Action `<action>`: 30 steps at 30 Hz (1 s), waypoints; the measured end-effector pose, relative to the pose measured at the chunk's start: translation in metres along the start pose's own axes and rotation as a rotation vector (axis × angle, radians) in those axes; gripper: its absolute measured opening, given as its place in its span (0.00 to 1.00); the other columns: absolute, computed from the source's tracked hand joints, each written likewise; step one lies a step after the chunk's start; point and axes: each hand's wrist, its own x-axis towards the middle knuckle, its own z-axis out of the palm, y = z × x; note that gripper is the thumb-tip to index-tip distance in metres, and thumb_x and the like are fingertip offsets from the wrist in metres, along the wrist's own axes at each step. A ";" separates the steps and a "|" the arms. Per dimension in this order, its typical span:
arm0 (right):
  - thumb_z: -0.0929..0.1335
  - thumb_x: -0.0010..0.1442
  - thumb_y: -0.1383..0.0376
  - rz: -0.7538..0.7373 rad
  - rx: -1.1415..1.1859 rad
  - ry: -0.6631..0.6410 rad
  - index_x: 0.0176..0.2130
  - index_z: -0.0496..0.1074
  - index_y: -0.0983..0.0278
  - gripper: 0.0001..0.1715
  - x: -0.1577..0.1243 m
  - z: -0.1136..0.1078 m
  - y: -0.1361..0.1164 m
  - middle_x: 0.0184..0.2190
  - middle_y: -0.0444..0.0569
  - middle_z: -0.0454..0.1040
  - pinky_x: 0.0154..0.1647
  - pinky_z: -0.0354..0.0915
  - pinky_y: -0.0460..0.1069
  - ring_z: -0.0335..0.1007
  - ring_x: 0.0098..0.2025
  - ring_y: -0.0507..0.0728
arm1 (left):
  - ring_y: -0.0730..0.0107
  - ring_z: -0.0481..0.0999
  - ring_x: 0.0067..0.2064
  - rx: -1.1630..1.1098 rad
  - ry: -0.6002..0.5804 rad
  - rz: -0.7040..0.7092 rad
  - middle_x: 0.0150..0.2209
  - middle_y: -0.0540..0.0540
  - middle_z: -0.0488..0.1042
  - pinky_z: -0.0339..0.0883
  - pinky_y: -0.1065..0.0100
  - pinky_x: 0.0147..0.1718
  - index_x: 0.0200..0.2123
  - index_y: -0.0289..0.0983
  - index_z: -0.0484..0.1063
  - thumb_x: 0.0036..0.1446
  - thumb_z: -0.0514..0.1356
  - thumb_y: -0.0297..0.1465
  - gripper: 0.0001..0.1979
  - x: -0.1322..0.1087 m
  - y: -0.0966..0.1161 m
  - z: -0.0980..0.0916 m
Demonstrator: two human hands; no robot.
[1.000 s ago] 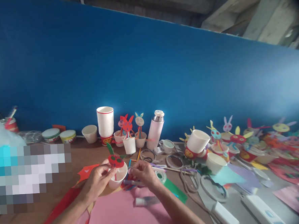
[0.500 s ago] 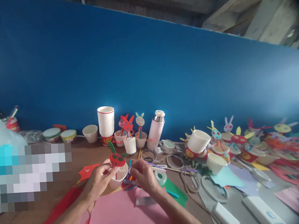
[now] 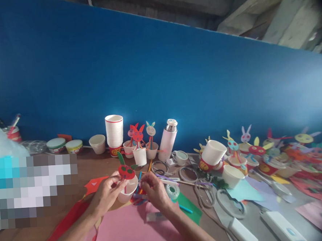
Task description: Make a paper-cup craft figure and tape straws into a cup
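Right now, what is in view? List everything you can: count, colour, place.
nearest cup: one, white, front centre
paper face: one, red, above that cup
pens: several, mixed colours, front centre
tape roll: one, pale, front centre
pink sheet: one, pink, front
green sheet: one, green, beside pink sheet
red paper: several, red, front left
flask: one, pale pink, by wall
mug: one, white, right of flask
cup stack: one, white, by wall
tubs: two, green and yellow, back left
paper-figure cups: many, mixed colours, back and right
cables: several, grey, right of centre
white boxes: two, white, front right
wall: one, blue, back
left hand: one, bare, at paper face
right hand: one, bare, right of nearest cup
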 end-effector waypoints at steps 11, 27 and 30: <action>0.60 0.55 0.70 0.030 -0.042 -0.023 0.34 0.71 0.64 0.10 -0.001 -0.002 0.000 0.27 0.44 0.69 0.30 0.59 0.44 0.64 0.28 0.51 | 0.71 0.69 0.25 -0.009 0.013 -0.027 0.21 0.54 0.70 0.60 0.75 0.23 0.23 0.39 0.74 0.49 0.58 0.44 0.15 0.000 0.000 0.001; 0.63 0.54 0.71 -0.026 -0.117 0.019 0.33 0.66 0.65 0.03 -0.003 -0.003 -0.005 0.28 0.43 0.68 0.32 0.60 0.45 0.64 0.30 0.51 | 0.71 0.71 0.27 -0.037 0.004 -0.018 0.27 0.51 0.74 0.62 0.75 0.26 0.24 0.38 0.74 0.49 0.58 0.42 0.14 0.002 -0.005 0.002; 0.63 0.54 0.71 -0.050 -0.110 0.001 0.35 0.65 0.64 0.05 -0.003 -0.002 -0.004 0.29 0.43 0.68 0.32 0.60 0.45 0.64 0.30 0.51 | 0.69 0.72 0.30 -0.051 -0.007 -0.012 0.28 0.51 0.74 0.63 0.75 0.28 0.23 0.38 0.73 0.49 0.58 0.42 0.14 0.002 -0.005 0.003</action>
